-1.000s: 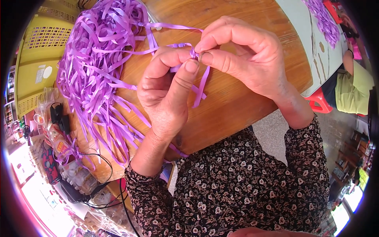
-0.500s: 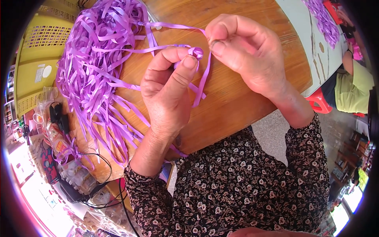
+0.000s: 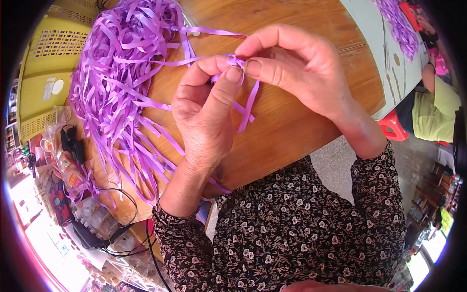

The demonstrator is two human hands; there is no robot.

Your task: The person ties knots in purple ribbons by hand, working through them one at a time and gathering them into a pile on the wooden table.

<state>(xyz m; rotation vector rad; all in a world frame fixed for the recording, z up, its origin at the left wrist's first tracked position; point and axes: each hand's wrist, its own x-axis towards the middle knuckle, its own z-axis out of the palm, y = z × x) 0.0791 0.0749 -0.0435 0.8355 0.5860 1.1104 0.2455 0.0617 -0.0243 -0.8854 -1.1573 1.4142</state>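
Note:
My left hand (image 3: pixel 206 107) pinches a purple ribbon (image 3: pixel 251 100) between thumb and forefinger, just where a small loop or knot of it shows above the thumb. From the other side, my right hand (image 3: pixel 304 68) closes thumb and forefinger on the same ribbon loop, so both sets of fingertips nearly meet. The ribbon's cut ends hang below the fingers over the wooden table. To the left of my left hand lies a large heap of purple ribbons (image 3: pixel 121 63), with strands trailing toward my wrist and up to my fingers. The exact shape of the knot is partly hidden.
A yellow slotted plastic basket (image 3: pixel 44 92) stands at the far left. Plastic bags (image 3: pixel 99 219) and black cables (image 3: pixel 131 194) crowd the wooden table's (image 3: pixel 292 141) left edge. At right, a white marbled table (image 3: pixel 384 53) bears more ribbon, beside a person in a yellow-green top (image 3: pixel 438 114) and a red stool (image 3: pixel 393 125).
My right hand has come left and down, from apart in the air to the loop at my left fingertips. The left hand keeps its pinch nearly in place.

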